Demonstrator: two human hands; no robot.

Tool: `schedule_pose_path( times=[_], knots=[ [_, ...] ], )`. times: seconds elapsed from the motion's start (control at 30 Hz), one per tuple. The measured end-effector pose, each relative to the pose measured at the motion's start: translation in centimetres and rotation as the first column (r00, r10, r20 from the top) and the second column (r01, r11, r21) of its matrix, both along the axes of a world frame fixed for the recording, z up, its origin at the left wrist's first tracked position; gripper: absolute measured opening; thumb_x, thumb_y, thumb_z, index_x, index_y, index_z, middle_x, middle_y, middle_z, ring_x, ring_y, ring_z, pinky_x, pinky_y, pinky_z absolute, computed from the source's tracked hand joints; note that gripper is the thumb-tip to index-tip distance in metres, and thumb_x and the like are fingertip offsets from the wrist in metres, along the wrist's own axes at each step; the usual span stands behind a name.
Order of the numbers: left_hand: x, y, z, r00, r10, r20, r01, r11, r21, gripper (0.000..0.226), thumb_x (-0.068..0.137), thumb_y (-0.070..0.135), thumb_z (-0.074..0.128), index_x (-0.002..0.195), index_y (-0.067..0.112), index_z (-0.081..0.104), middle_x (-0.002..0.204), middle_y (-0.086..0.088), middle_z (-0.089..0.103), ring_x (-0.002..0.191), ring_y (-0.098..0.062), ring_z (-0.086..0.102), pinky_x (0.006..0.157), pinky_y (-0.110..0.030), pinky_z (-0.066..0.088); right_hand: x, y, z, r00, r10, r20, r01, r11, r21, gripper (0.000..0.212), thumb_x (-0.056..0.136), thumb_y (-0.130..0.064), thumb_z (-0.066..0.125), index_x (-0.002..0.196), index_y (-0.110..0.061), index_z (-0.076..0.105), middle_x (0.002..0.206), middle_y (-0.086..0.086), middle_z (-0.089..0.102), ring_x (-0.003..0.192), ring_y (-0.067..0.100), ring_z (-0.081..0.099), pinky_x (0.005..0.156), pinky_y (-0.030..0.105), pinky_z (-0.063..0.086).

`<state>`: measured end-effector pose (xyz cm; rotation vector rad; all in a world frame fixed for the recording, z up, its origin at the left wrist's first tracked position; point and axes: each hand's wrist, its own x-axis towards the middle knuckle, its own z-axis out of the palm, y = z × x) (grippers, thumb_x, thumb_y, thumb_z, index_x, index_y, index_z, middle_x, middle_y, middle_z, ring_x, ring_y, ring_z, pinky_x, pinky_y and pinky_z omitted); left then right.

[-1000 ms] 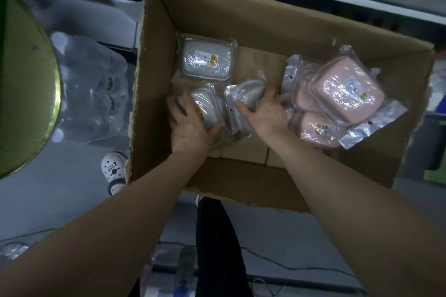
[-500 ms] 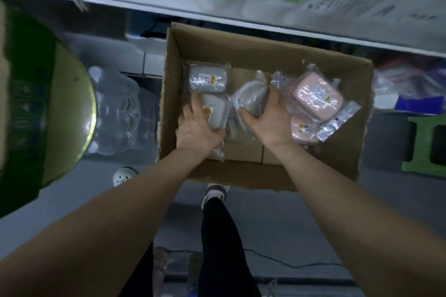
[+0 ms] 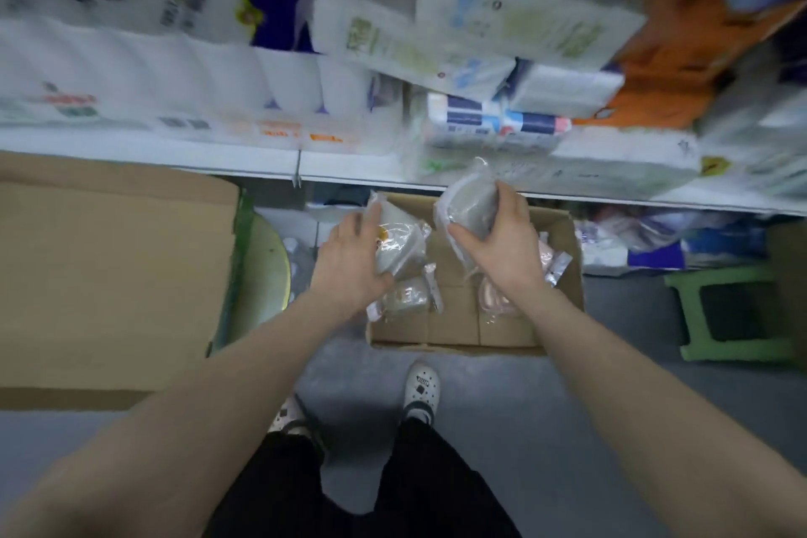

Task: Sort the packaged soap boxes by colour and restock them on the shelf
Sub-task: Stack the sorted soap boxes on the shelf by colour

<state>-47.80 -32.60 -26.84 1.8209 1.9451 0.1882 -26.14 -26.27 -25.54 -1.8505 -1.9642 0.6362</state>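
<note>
Both packs have risen above the carton (image 3: 454,336): the left hand (image 3: 349,262) has its grip curled round a crinkly-wrapped grey pack (image 3: 399,247), the right hand (image 3: 508,251) pinches a rounded second pack (image 3: 471,205), labels blurred.

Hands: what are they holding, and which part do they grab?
The left hand grips one grey soap box by its left edge; the right hand grips another grey soap box round its lower end.

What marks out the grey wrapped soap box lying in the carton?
Below the white shelf stands an open brown cardboard carton. On its bottom, just below the left hand, lies the grey plastic-wrapped soap box: the only grey one no hand holds.
</note>
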Motion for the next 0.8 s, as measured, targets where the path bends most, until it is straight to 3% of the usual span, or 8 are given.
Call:
schedule_pose_path(
  times=[0.1,0.27,0.5,0.63,0.8],
  knots=[
    [-4.5,-0.8,3.6,0.999,-0.027,-0.017,0.028,0.997,0.072,0.099,0.069,0.037,0.072,0.15,0.02,0.017,0.132,-0.015,0.037,0.11,-0.035,0.046,0.09,-0.047,0.047,-3.6,-0.8,3.8,0.996,0.082,0.034,-0.085,0.992,0.098,0.089,0.077,-0.055,0.072,0.145,-0.014,0.032,0.133,0.011,0.047,0.118,0.031,0.051,0.093,0.044,0.049],
    [-12.6,-1.7,9.3,0.997,-0.032,-0.07,0.047,0.974,0.222,0.097,0.065,0.033,0.073,0.148,0.018,0.025,0.137,-0.013,0.039,0.111,-0.037,0.048,0.095,-0.045,0.044,-10.0,-1.5,9.5,0.979,0.185,0.088,-0.202,0.95,0.24,0.092,0.082,-0.057,0.067,0.15,-0.012,0.023,0.137,0.012,0.046,0.123,0.03,0.047,0.101,0.044,0.044],
    [-22.4,-1.4,17.9,0.982,0.001,-0.188,0.079,0.904,0.42,0.1,0.065,0.037,0.068,0.15,0.025,0.017,0.148,-0.005,0.034,0.126,-0.03,0.043,0.099,-0.048,0.043,-17.4,-1.3,18.7,0.951,0.283,0.126,-0.309,0.833,0.458,0.08,0.075,-0.047,0.078,0.137,-0.012,0.041,0.123,0.008,0.055,0.109,0.026,0.052,0.093,0.038,0.042],
    [-26.1,0.1,22.5,0.987,0.025,-0.16,0.06,0.861,0.505,0.1,0.064,0.032,0.068,0.151,0.025,0.019,0.151,-0.003,0.03,0.132,-0.029,0.037,0.104,-0.046,0.039,-19.9,0.8,23.0,0.939,0.274,0.209,-0.344,0.748,0.568,0.082,0.078,-0.05,0.072,0.141,-0.008,0.041,0.13,0.009,0.053,0.116,0.029,0.05,0.098,0.041,0.039],
    [-28.6,3.4,27.5,0.987,-0.002,-0.164,0.101,0.797,0.596,0.091,0.065,0.034,0.067,0.147,0.02,0.028,0.138,-0.009,0.039,0.119,-0.032,0.046,0.098,-0.044,0.043,-21.3,5.0,26.6,0.942,0.203,0.266,-0.33,0.702,0.631,0.078,0.08,-0.054,0.061,0.142,-0.011,0.042,0.132,0.011,0.052,0.117,0.032,0.048,0.099,0.039,0.033]
  ],
)
